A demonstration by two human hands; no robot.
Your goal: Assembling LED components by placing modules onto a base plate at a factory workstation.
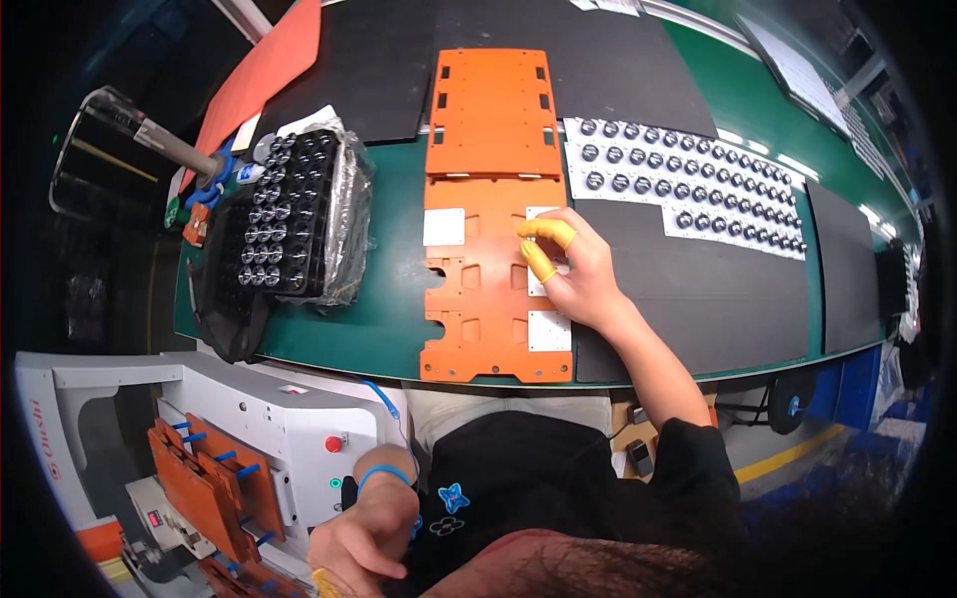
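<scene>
My right hand [581,267] is over the right side of an orange fixture plate [485,344] lying lengthwise on the bench. Yellow cots cover its thumb and forefinger, whose tips come together at a small white plate [541,211]; anything between them is hidden. Below the hand, another white plate [549,332] sits on the fixture, and one more white plate [444,227] lies on its left side. My left hand [361,546], with a blue strap at the wrist, hangs low beside the grey machine, away from the fixture. Its visible fingers are apart, with nothing seen in them.
A black tray of clear round lenses [282,214] stands left of the fixture. To the right, white boards with black round parts [648,159] lie on dark mats. At lower left, a grey machine [289,439] has a red button and holds orange plates [204,488].
</scene>
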